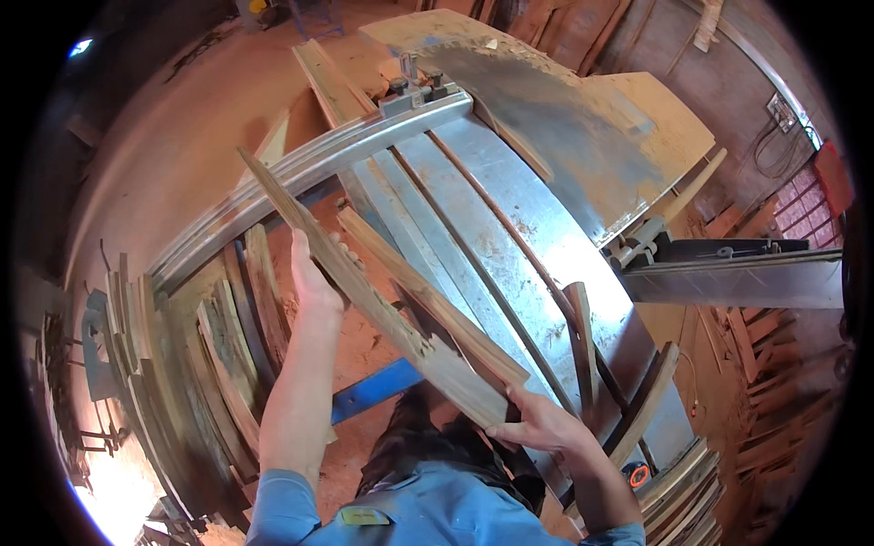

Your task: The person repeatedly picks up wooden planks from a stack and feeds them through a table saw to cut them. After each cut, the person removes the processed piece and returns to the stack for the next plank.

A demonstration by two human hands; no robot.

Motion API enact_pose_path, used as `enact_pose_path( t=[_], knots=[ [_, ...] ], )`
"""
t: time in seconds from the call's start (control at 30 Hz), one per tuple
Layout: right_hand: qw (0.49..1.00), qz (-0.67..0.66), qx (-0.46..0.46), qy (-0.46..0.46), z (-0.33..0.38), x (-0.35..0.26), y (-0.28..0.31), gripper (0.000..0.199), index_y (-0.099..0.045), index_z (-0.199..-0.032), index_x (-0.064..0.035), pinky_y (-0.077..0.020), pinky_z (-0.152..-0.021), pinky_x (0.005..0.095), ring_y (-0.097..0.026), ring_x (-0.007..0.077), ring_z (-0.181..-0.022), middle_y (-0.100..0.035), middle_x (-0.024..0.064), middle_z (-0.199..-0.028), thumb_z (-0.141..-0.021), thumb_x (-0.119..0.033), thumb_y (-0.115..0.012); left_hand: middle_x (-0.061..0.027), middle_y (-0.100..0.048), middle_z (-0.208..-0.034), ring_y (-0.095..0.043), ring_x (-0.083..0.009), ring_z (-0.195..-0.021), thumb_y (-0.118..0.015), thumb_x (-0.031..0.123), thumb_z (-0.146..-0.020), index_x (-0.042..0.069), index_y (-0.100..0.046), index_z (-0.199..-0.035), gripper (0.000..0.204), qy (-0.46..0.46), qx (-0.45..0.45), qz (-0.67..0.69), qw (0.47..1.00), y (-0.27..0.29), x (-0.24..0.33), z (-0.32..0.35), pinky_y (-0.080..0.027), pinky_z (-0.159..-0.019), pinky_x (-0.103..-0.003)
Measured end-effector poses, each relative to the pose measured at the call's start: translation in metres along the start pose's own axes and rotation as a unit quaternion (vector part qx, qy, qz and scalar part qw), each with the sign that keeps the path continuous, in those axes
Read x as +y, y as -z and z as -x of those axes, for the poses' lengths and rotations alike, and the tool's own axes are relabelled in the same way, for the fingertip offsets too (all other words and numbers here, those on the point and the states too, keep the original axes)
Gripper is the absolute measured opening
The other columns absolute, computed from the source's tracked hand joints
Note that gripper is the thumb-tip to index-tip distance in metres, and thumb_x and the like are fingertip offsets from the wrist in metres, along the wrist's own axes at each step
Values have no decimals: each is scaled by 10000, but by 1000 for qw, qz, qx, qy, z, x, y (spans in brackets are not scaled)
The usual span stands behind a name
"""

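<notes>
A long rough-edged wooden plank is held slantwise in front of my body, with a broken, splintered patch along its lower half. My left hand wraps around its upper part from below, fingertips showing past the far edge. At the near end, my right hand grips the plank, thumb on one side and fingers partly hidden. Just beyond it lies a second board, its near end close to my right fingers; whether they touch it I cannot tell. Both are at the left side of a metal saw table.
A metal rail with a clamp fitting crosses the far end. Stacked boards stand left, more lower right. Two wood pieces lie on the table's right. A blue bar is below the plank.
</notes>
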State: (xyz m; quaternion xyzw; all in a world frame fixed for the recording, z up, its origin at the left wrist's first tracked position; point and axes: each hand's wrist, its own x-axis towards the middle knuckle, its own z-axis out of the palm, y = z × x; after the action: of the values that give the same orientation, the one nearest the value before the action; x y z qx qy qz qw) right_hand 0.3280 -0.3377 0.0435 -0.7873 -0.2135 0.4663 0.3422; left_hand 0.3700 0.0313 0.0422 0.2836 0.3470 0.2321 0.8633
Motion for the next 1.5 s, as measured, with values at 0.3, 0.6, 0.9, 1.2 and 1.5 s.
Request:
enact_pose_path(
  t=[0.3,0.6,0.9,1.2,1.5],
  knots=[
    [986,-153,-23,63,-12,14,-54,527,-572,-1293,3,-518,-857,358,-675,247,-983,-697,157,-1067,-903,-332,-686,-142,-602,-915,-591,-289,-804,-289,680,-997,41,-545,-1098,696,-16,-186,50,981,-17,10,22,-498,-715,-429],
    [927,124,316,159,-22,7,-77,546,-568,-1222,-8,-543,-686,468,-673,385,-844,-669,205,-943,-816,-316,-765,-122,-654,-1016,-662,-272,-898,-472,383,-1059,28,-539,-1182,382,-71,-83,-136,985,7,-46,33,-553,-819,-468],
    [923,128,303,201,11,-17,-74,766,-400,-1401,76,-447,-958,492,-529,485,-1106,-536,301,-1234,-825,-271,-765,-123,-575,-864,-563,-282,-738,-429,573,-963,55,-519,-973,526,43,-169,41,984,-17,-29,48,-481,-682,-458],
    [902,151,249,318,-20,39,-83,436,-569,-1159,25,-457,-894,479,-567,428,-1014,-610,234,-1099,-854,-250,-717,-90,-569,-756,-537,-247,-600,-533,498,-898,124,-547,-927,376,138,-275,10,952,10,15,17,-454,-563,-405],
    [864,258,170,398,-121,-4,-118,463,-597,-1168,9,-463,-993,435,-561,368,-1167,-610,180,-1206,-882,-345,-680,-96,-590,-796,-589,-255,-627,-370,587,-1013,61,-495,-1168,562,169,-210,-242,932,1,58,12,-482,-578,-420]
  ],
)
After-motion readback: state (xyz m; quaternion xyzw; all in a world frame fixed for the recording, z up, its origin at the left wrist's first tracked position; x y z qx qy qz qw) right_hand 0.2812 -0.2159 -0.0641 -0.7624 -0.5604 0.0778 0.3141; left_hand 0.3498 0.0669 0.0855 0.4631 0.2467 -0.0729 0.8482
